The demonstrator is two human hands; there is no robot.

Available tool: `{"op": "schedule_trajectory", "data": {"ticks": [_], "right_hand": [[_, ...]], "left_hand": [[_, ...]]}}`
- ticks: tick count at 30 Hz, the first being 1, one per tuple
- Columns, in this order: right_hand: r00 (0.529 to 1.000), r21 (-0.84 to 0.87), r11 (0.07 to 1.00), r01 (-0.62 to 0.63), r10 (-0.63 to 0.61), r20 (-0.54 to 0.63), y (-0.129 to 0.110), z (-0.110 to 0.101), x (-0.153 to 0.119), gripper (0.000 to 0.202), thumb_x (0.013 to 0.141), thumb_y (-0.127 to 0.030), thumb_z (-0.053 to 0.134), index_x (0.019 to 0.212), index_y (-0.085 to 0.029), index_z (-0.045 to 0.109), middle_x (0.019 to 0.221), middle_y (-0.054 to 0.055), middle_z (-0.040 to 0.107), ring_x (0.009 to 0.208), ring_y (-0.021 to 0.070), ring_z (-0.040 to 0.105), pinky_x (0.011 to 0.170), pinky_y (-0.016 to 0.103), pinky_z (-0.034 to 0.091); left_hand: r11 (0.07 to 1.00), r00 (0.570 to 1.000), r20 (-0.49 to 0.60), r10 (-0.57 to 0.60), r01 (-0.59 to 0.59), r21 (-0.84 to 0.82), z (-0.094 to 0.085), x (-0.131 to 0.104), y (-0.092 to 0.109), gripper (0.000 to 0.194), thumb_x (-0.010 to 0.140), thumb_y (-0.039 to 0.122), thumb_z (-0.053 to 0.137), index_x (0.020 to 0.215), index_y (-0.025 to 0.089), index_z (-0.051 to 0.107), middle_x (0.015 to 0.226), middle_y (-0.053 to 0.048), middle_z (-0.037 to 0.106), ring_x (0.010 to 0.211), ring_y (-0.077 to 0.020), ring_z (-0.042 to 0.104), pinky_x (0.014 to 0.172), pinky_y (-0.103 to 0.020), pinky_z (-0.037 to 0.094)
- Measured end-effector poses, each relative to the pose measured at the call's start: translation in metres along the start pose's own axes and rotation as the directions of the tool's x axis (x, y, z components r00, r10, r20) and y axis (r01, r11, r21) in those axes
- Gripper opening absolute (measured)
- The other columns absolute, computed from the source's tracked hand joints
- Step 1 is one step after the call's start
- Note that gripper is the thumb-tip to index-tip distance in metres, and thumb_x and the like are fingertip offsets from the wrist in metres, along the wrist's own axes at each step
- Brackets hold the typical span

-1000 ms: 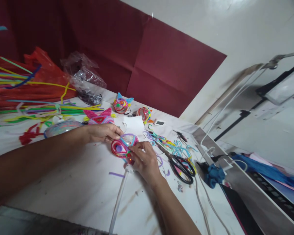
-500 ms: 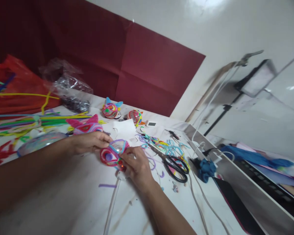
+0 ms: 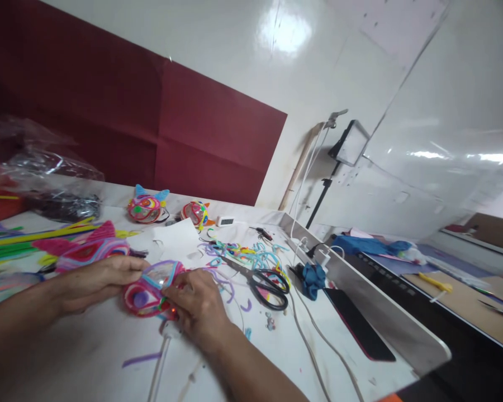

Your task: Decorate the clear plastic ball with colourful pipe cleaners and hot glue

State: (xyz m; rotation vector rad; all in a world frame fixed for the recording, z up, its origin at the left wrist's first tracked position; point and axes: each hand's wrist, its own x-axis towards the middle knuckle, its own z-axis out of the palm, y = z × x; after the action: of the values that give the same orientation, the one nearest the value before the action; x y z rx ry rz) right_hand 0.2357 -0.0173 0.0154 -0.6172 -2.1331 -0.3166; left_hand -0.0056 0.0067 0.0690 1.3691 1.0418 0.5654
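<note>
In the head view, a clear plastic piece covered with curved pink, purple and blue pipe cleaners [image 3: 140,298] is between my hands, low over the table. My left hand [image 3: 96,282] is closed on its upper left edge, thumb and fingers together. The fingers of my right hand [image 3: 199,307] are bent and pressed on its right side, partly hiding it. A small red light glows beside the right fingertips. Just below, a white cord [image 3: 161,357] runs from a white end toward the front. A purple pipe cleaner strip [image 3: 141,359] lies nearby.
Black-handled scissors [image 3: 268,287] lie right of my hands beside tangled pipe cleaner scraps [image 3: 251,254]. A pink-eared decorated piece [image 3: 90,251] is at left. Two decorated pieces [image 3: 146,207] stand at the back. A black phone-like slab [image 3: 360,324] lies by the right-hand board [image 3: 385,318].
The view has swung to the right, so the table things appear farther left and more of the right side shows. Both hands remain on the decorated piece.
</note>
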Motion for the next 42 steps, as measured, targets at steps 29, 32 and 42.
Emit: {"op": "schedule_trajectory", "data": {"ticks": [29,32,42], "right_hand": [[0.994,0.18,0.983,-0.039,0.056,-0.094,-0.009,-0.012,0.0,0.025,0.089,-0.011,0.062,0.109,-0.022,0.07,0.092,0.008,0.069,0.079,0.0216,0.064,0.066,0.035,0.052],[0.996,0.173,0.984,-0.035,0.048,-0.074,-0.01,-0.014,0.0,0.027,0.089,-0.009,0.061,0.112,-0.021,0.069,0.094,0.009,0.069,0.081,0.0219,0.064,0.068,0.036,0.053],[0.996,0.167,0.985,-0.05,0.062,-0.07,-0.011,-0.014,-0.003,0.03,0.09,-0.009,0.061,0.115,-0.025,0.068,0.096,0.008,0.069,0.083,0.0213,0.065,0.069,0.036,0.055]], "left_hand": [[0.93,0.998,-0.055,0.029,-0.047,-0.363,0.012,0.0,-0.005,0.036,0.063,0.033,0.09,0.088,0.012,0.076,0.084,-0.009,0.076,0.075,-0.019,0.067,0.076,-0.027,0.051],[0.918,0.998,-0.042,0.04,-0.053,-0.392,0.013,0.0,-0.007,0.034,0.064,0.031,0.09,0.087,0.011,0.076,0.084,-0.01,0.076,0.074,-0.0185,0.067,0.075,-0.027,0.052],[0.919,0.999,0.001,0.044,-0.04,-0.391,0.013,0.0,-0.006,0.034,0.066,0.031,0.089,0.089,0.009,0.077,0.084,-0.011,0.076,0.073,-0.018,0.066,0.076,-0.028,0.052]]}}
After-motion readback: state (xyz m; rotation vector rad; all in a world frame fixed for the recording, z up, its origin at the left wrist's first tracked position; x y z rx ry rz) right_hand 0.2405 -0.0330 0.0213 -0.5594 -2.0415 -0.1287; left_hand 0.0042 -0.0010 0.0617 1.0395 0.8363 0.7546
